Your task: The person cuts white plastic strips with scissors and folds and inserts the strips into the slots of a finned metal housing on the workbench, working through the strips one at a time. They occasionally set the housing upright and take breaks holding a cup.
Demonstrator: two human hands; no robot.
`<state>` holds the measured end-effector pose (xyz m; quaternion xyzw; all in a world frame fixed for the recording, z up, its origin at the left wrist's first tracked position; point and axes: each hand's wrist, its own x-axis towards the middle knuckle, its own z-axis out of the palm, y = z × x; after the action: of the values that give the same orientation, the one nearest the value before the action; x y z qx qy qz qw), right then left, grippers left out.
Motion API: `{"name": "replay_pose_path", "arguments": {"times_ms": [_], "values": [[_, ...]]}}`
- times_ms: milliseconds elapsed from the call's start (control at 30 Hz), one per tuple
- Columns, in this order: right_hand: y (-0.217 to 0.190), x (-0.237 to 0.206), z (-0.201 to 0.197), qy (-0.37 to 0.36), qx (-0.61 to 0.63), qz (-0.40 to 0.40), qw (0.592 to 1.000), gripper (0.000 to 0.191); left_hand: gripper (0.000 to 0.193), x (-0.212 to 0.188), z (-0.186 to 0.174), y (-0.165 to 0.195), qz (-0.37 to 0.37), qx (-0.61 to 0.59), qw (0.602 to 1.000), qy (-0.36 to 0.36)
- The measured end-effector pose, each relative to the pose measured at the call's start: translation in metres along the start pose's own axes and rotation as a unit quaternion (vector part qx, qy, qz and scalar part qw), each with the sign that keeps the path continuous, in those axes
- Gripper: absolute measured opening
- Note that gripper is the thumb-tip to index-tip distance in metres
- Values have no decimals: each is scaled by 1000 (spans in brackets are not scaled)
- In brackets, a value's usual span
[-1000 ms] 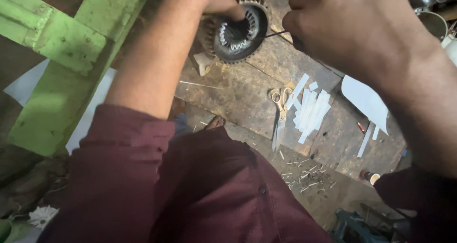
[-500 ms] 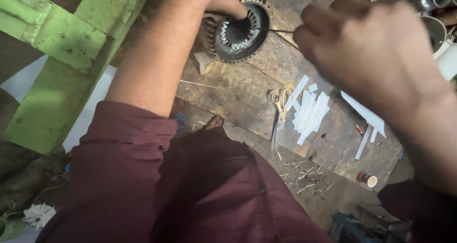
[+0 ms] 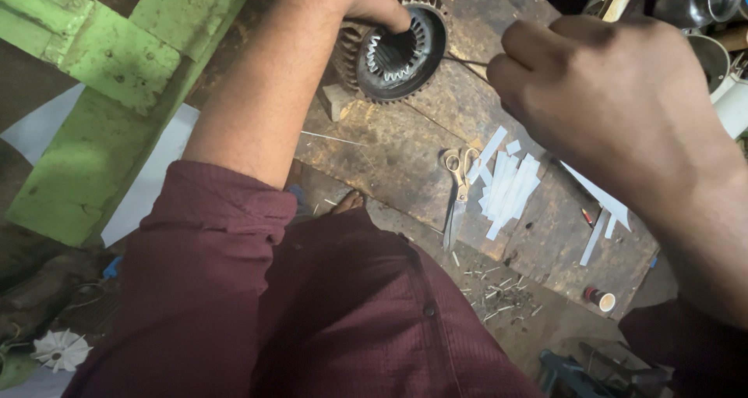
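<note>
Stator (image 3: pixel 397 51) lay on the worn bench (image 3: pixel 389 156), left hand (image 3: pixel 374 0) gripping its rim. Right hand (image 3: pixel 600 94), just beside it, pinched a thin wire (image 3: pixel 466 61) reaching the stator. Scissors (image 3: pixel 458 191) and paper strips (image 3: pixel 506 183) lay near.

Workbench layout around the motor stator

The motor stator (image 3: pixel 397 43) sits on the wooden workbench (image 3: pixel 389 156), at its far end. The left hand (image 3: pixel 374 0) rests on the stator's upper rim; the right hand (image 3: pixel 608 102) is to the stator's right, with a thin wire (image 3: pixel 467 61) running between them. Nearer the person than the stator, and to its right, lie the scissors (image 3: pixel 457 191); the paper strips (image 3: pixel 506 183) lie just right of those. The beam (image 3: pixel 117 94) runs to the stator's left. The small fan (image 3: pixel 61 350) lies on the floor, well apart, near left.
</note>
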<state>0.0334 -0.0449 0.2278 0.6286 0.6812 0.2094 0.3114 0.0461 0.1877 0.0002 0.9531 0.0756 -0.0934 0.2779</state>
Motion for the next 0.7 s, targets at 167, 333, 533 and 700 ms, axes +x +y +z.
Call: {"name": "replay_pose_path", "arguments": {"times_ms": [167, 333, 533, 700], "values": [[0, -1, 5, -10, 14, 2, 1000, 7, 57, -2, 0, 1, -13, -20, 1000, -13], [-6, -1, 8, 7, 21, 7, 1000, 8, 57, -2, -1, 1, -1, -8, 1000, -12], [-7, 7, 9, -12, 11, -4, 1000, 5, 58, -2, 2, 1, -22, -24, 999, -17], [-12, 20, 4, -78, 25, -27, 996, 5, 57, 1, 1, -1, 8, -26, 999, -47]]}}
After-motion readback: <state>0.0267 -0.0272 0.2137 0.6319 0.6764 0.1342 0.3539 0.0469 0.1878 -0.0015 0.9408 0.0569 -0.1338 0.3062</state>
